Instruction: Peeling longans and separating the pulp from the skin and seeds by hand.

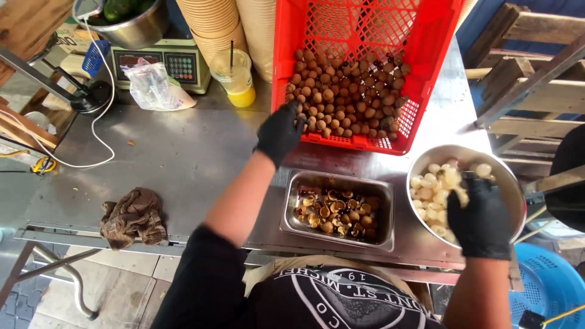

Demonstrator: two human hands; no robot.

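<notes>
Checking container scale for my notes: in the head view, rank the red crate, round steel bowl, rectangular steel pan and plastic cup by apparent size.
1. red crate
2. round steel bowl and rectangular steel pan: look alike, so unranked
3. plastic cup

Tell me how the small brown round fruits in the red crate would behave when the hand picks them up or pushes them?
The brown fruits look round and loose, so pushed ones would probably roll down the tilted red crate. Each seems small beside the left hand, so probably light. Broken shells in the steel tray suggest brittle skins.
</notes>
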